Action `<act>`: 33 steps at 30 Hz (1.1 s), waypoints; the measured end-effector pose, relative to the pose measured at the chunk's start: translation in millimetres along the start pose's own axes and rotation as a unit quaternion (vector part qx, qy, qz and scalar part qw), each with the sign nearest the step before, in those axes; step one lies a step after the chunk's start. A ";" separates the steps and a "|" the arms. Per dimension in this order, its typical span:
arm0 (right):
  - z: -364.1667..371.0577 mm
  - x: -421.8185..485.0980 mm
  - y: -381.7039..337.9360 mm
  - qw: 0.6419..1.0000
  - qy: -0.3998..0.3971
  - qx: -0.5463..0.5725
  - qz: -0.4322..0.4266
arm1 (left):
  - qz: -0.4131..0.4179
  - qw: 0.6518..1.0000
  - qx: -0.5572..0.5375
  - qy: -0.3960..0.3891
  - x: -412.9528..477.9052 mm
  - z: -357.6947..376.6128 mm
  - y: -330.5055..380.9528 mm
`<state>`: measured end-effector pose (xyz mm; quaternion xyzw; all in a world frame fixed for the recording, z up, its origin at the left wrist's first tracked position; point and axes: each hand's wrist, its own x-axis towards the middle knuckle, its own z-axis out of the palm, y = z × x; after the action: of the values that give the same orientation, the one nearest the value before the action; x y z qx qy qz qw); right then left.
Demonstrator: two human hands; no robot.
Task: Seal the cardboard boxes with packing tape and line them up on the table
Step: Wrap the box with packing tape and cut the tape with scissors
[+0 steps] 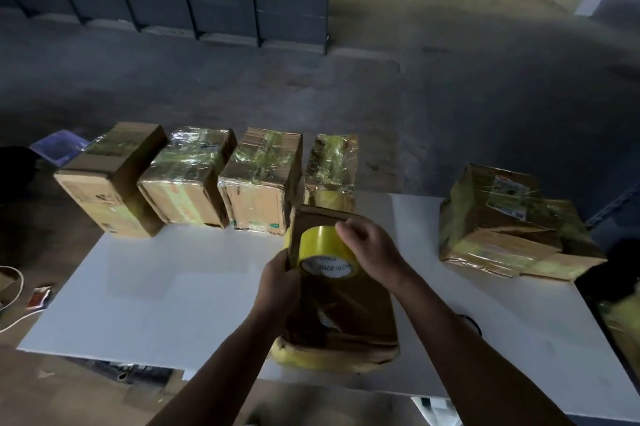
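A brown cardboard box lies on the white table in front of me, lengthwise, with yellow tape on its near end. My left hand grips the box's left side near the top. My right hand holds a roll of yellow packing tape against the box's upper face. Several taped boxes stand in a row along the table's far edge: one at the left, then a second, a third and a fourth.
A crumpled, taped box with a loose flap sits at the table's right. A blue bin stands on the floor at the far left. A white cable and a small packet lie on the floor at the left. Grey shelving lines the back wall.
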<state>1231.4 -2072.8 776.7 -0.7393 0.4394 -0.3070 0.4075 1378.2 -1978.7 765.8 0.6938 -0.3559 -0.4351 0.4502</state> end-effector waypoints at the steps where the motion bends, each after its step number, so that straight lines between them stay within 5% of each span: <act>1: 6.3 -0.1 0.4 1.000 -0.006 -0.027 -0.008 | -0.003 1.000 -0.010 0.006 -1.1 -3.2 -3.5; 14: 3.0 0.0 -4.7 0.963 -0.039 -0.263 -0.044 | -0.014 0.996 -0.086 0.009 11.7 -25.1 -41.5; 17: 7.3 1.2 -8.1 0.965 -0.019 -0.260 -0.027 | 0.080 0.992 0.101 0.018 14.7 -22.8 -41.8; 21: 10.2 -2.7 -0.7 0.992 -0.009 -0.119 0.051 | 0.246 0.887 0.390 -0.002 15.7 -18.1 -60.9; 26: 10.5 -11.1 8.4 0.996 0.004 -0.004 0.083 | 0.232 0.839 0.490 -0.049 19.0 -19.9 -63.4; 33: -16.8 -1.2 -2.3 0.967 0.022 -0.252 0.018 | 0.197 0.813 0.545 -0.058 19.6 -22.4 -58.7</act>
<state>1218.2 -2076.7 786.6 -0.8029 0.5252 -0.1951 0.2037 1412.1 -1969.0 710.2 0.7143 -0.6889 -0.1112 0.0526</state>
